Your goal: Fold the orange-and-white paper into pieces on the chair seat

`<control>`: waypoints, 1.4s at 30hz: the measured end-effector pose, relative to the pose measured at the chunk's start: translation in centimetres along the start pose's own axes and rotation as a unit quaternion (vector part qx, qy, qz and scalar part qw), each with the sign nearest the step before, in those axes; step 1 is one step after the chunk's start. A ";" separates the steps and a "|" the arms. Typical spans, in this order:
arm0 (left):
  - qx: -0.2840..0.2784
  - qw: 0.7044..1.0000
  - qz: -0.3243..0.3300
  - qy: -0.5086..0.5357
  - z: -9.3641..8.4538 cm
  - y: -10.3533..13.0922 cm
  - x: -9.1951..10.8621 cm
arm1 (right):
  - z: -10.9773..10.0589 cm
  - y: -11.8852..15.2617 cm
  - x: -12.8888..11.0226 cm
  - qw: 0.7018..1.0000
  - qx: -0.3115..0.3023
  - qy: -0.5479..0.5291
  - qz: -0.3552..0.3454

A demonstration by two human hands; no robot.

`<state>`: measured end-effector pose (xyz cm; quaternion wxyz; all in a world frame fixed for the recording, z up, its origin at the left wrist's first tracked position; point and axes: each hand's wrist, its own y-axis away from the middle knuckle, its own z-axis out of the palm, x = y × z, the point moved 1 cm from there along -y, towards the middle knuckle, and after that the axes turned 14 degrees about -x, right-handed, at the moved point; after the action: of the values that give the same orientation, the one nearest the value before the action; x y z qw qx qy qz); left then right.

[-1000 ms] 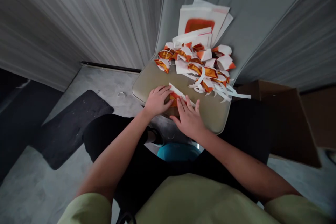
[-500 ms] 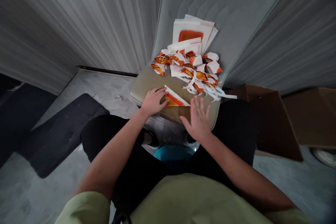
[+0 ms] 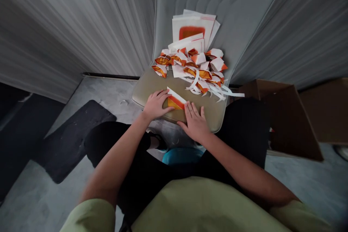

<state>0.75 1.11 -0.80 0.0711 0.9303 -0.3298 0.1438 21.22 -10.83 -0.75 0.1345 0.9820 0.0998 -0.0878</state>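
Both flat: left hand (image 3: 155, 104) and right hand (image 3: 195, 122) lie open, pressing folded orange-white paper (image 3: 176, 100) onto tan cushion (image 3: 152, 84); folded pieces pile (image 3: 190, 66) behind.

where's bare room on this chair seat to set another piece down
Bare seat cushion shows left of the left hand, and at the front right corner beside the right hand. The back is crowded with folded pieces and paper strips.

No writing can be read anywhere — the paper sheets (image 3: 193, 25) at the cushion's far edge show only an orange patch.
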 end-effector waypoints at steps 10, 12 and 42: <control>-0.010 1.000 -0.001 -0.016 0.1 -0.2 -0.2 | -0.6 0.3 -0.3 0.998 0.062 -0.026 0.020; -0.013 1.000 -0.004 -0.026 0.1 -0.1 -0.1 | -0.6 -0.5 -1.2 0.998 0.045 -0.013 -0.038; -0.051 0.996 -0.030 -0.073 -0.2 -0.1 1.2 | 0.6 -1.6 -1.9 0.997 0.047 0.001 -0.056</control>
<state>1.67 0.57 -0.27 0.0986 0.9430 -0.3128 0.0565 18.99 -9.84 -1.33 0.0830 0.9801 0.1506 -0.0988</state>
